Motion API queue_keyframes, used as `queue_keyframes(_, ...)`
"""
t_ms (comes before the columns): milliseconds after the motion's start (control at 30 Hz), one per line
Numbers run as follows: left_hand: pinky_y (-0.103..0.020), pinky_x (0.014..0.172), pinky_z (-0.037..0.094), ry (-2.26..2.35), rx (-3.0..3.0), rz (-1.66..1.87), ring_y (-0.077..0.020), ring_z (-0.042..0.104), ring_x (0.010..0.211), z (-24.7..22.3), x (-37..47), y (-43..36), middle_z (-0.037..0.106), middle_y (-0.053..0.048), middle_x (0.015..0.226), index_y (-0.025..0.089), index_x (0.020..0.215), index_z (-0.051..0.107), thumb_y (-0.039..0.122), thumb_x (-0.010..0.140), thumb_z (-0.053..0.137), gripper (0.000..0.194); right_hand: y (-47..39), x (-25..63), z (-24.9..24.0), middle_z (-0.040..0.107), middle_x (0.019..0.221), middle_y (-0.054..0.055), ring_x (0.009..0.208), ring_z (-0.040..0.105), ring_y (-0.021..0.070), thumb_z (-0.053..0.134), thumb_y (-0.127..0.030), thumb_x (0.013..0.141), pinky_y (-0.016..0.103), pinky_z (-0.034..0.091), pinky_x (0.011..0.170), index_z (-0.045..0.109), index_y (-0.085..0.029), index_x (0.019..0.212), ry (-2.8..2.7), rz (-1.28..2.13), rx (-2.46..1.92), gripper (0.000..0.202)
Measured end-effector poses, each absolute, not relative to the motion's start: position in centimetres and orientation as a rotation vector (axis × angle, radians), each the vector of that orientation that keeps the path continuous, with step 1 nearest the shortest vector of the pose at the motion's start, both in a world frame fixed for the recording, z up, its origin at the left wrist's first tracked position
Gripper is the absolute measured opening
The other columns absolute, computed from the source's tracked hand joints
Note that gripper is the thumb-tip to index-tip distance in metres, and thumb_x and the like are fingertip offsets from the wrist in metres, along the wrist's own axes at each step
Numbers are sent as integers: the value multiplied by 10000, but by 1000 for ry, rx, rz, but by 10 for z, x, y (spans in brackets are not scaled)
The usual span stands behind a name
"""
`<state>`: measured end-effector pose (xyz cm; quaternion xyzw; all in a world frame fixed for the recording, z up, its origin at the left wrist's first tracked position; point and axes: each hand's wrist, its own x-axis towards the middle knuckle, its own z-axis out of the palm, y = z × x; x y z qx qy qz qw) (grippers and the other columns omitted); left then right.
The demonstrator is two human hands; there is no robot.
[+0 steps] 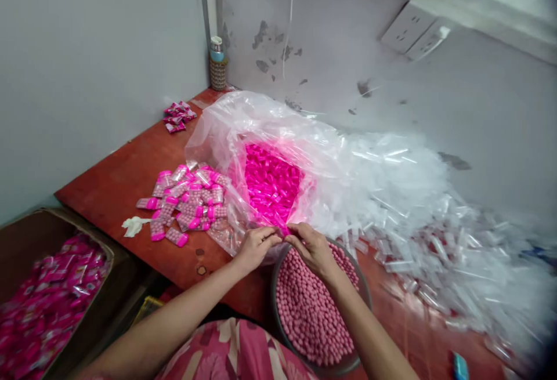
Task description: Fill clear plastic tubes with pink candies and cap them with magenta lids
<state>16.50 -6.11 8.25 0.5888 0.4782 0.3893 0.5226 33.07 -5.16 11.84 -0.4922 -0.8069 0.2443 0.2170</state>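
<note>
My left hand and my right hand meet at the near edge of a clear plastic bag, fingers pinched round a small bright pink piece. The bag lies open and holds many pink caps. Below my right hand is a round bowl full of pink beads. Left of the bag, small clear containers with pink caps and pink beads inside lie in a loose pile on the red table.
Clear empty containers spread over the right side. A carton of pink packets stands at lower left. More packets and a bottle are at the back, a crumpled tissue at the left, a teal object at lower right.
</note>
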Motion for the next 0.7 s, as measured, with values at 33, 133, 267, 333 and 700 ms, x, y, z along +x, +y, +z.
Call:
queue_keyframes(33, -227, 659, 405, 1138, 1450, 936, -144, 555, 699, 85, 167, -65, 635, -33, 758, 148, 827, 640, 282, 773, 468, 224, -59, 333, 120, 594, 800, 53, 739, 567, 158, 420, -313, 829, 269, 456, 658, 529, -194, 971, -2248, 645, -1378, 215)
queue_keyframes(133, -221, 641, 389, 1108, 1599, 913, -131, 541, 656, 91, 171, -77, 617, -28, 715, 147, 769, 627, 275, 792, 448, 222, -80, 339, 125, 582, 779, 53, 711, 555, 159, 400, -277, 836, 266, 449, 630, 534, -187, 933, -2313, 554, -1417, 188)
queue_keyframes(267, -222, 596, 362, 1060, 1886, 830, -123, 504, 596, 95, 176, -85, 563, -31, 626, 140, 649, 591, 273, 815, 415, 276, -103, 344, 126, 562, 800, 66, 753, 532, 175, 383, -233, 840, 288, 442, 664, 520, -180, 960, -2339, 476, -1409, 190)
queue_keyframes(333, -230, 601, 353, 1019, 2062, 774, -131, 503, 607, 96, 179, -86, 561, -40, 630, 142, 658, 582, 261, 823, 396, 276, -109, 348, 125, 553, 799, 70, 754, 523, 178, 384, -227, 840, 292, 438, 667, 517, -175, 965, -2323, 457, -1410, 190)
queue_keyframes(700, -222, 519, 312, 889, 2135, 609, -123, 491, 522, 101, 184, -93, 569, -13, 561, 157, 619, 603, 265, 782, 462, 242, -115, 364, 136, 529, 1090, 118, 1000, 492, 211, 470, -238, 793, 339, 436, 792, 422, -163, 1166, -2533, 397, -1346, 384)
